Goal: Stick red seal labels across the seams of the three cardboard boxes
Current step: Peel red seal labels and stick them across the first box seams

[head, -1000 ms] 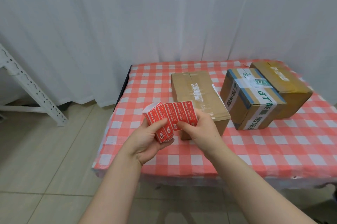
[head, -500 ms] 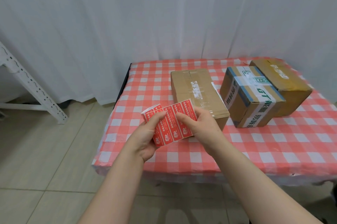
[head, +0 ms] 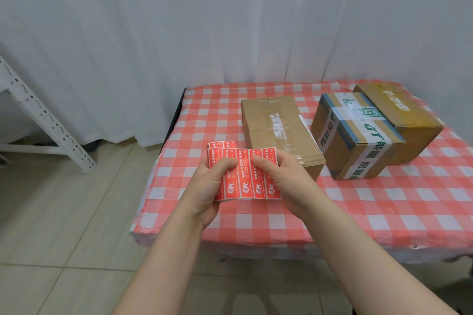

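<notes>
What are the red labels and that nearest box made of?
The labels look like glossy printed sticker paper on a pale backing strip: it bends between the left hand and right hand. The nearest box looks like matte brown cardboard, with shiny clear tape along its seam.

Glossy red paper labels point(head: 245, 173), matt cardboard boxes point(head: 280, 133), checked plastic-looking tablecloth point(head: 358, 207)

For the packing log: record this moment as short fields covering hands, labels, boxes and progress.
left hand: grip on left end of the label strip
right hand: grip on the strip's right end
label strip: red, held above the table's near edge
plain box: nearest the hands, clear tape on top
printed-tape box: middle
far box: rightmost, touching the middle one
progress: no red label visible on any box
</notes>
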